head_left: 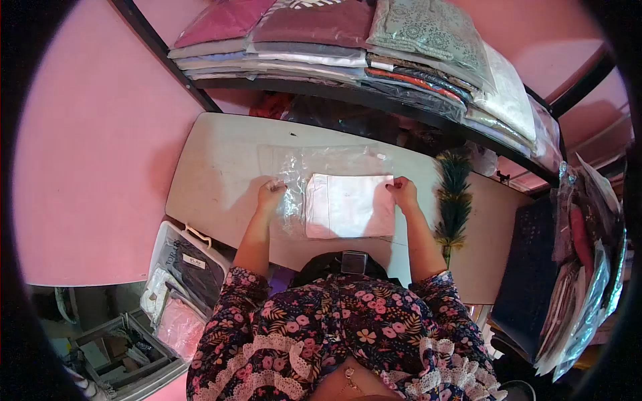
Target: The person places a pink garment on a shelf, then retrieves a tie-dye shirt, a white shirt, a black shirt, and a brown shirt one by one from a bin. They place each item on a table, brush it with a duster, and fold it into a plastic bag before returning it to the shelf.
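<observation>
A folded white piece of fabric (350,206) lies flat on the table, over or partly inside a clear plastic bag (292,200). The crinkled bag reaches out past the fabric on the left and along the far side. My left hand (270,194) has its fingers closed at the bag's left edge, pinching the plastic. Across from it, my right hand (402,193) pinches the upper right corner of the white fabric, thumb and fingers together.
A pale table (214,174) carries the work. Beyond it, a black-framed shelf (321,87) holds bagged folded clothes (435,40). A dark feather duster (453,200) lies to the right, near upright packaged garments (582,267). A white bin (190,257) with packets stands at lower left.
</observation>
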The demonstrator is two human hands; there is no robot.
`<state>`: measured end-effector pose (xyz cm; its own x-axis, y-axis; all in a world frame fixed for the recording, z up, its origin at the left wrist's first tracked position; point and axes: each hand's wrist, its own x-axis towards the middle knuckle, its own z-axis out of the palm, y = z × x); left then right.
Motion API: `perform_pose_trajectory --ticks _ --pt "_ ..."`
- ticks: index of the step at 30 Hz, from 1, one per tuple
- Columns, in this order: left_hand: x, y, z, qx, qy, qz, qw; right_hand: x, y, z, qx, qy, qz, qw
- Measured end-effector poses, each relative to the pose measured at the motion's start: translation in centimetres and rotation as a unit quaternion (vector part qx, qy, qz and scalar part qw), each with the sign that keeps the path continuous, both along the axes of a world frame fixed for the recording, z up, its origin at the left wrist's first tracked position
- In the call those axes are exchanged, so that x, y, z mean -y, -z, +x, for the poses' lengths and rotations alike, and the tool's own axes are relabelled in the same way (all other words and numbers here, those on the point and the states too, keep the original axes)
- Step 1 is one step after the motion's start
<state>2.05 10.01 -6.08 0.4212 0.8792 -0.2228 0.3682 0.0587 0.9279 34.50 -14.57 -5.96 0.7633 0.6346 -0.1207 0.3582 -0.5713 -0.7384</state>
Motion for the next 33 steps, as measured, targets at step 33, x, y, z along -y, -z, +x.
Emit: perform_pose_trajectory --ticks 33 --pt "11.6 -2.4 -4.8 -0.216 0.177 0.451 0.848 19.8 -1.5 -9.4 0.018 0.232 0.081 0.969"
